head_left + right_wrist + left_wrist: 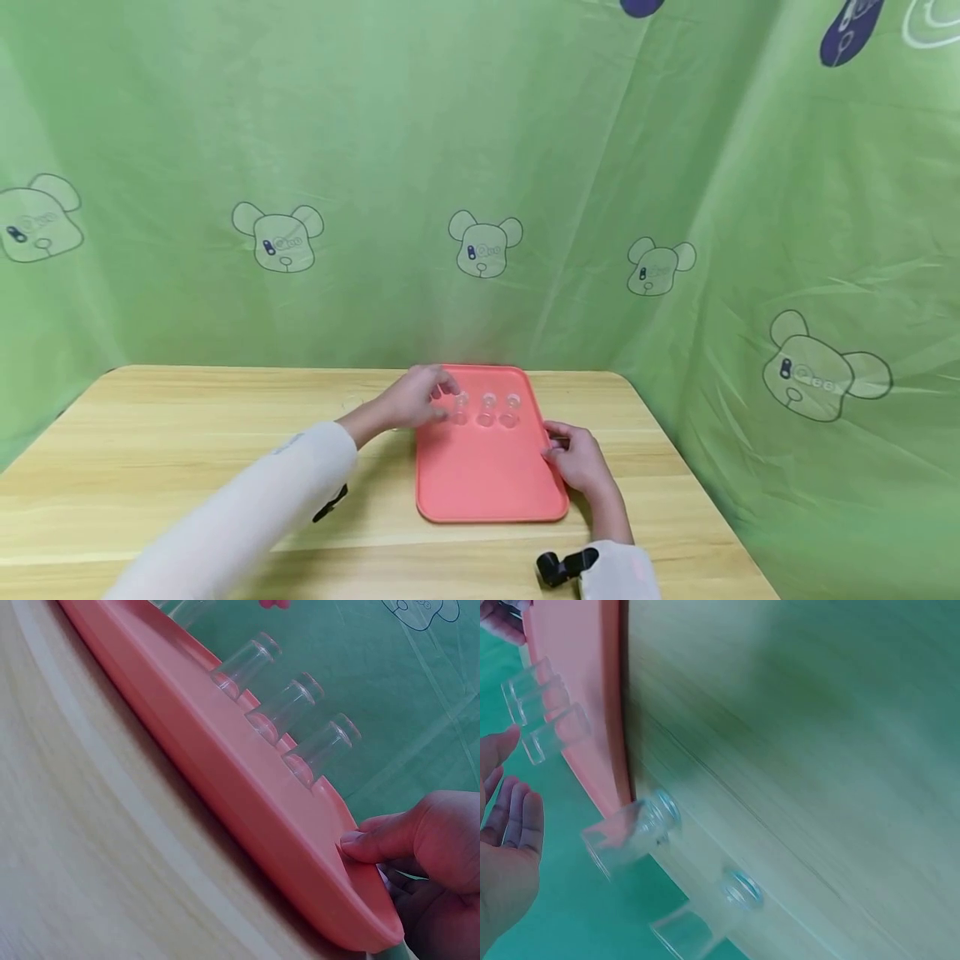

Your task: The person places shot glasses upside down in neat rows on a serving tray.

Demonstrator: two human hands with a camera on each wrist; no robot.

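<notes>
A pink tray (491, 479) lies on the wooden table, with three clear drinking glasses (487, 408) in a row towards its far end. My left hand (420, 398) is over the tray's left side, beside the leftmost of these glasses (559, 733). Its thumb and fingers are spread apart with nothing between them. At the tray's right edge my right hand (576, 457) grips the rim; the thumb (364, 846) lies on the inner side and the other fingers go beneath. Two more glasses, a nearer one (626, 836) and another (705, 919), stand on the table left of the tray.
The wooden table (225, 467) extends to both sides of the tray. A green curtain (375, 167) with bear-head drawings hangs behind the table and along its right side. In the head view the left forearm (247, 508) crosses above the table's left part.
</notes>
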